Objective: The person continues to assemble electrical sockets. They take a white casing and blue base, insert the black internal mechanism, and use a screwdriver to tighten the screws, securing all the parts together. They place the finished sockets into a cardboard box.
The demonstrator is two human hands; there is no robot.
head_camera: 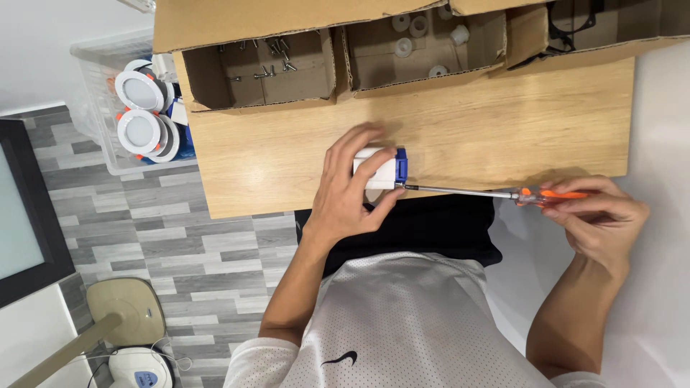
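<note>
My left hand [348, 190] grips a small white box with a blue end cap [381, 169] at the near edge of the wooden table [503, 129]. My right hand [600, 219] holds a screwdriver with an orange handle [553, 195]. Its long metal shaft runs left, and the tip meets the box's near right corner next to the blue cap.
Three open cardboard boxes line the table's far edge: one with screws [262, 65], one with small white parts [424, 43], one with dark parts [575, 21]. A clear plastic bin of round white lamps with orange clips [140, 108] stands left of the table. A fan base [129, 309] sits on the floor.
</note>
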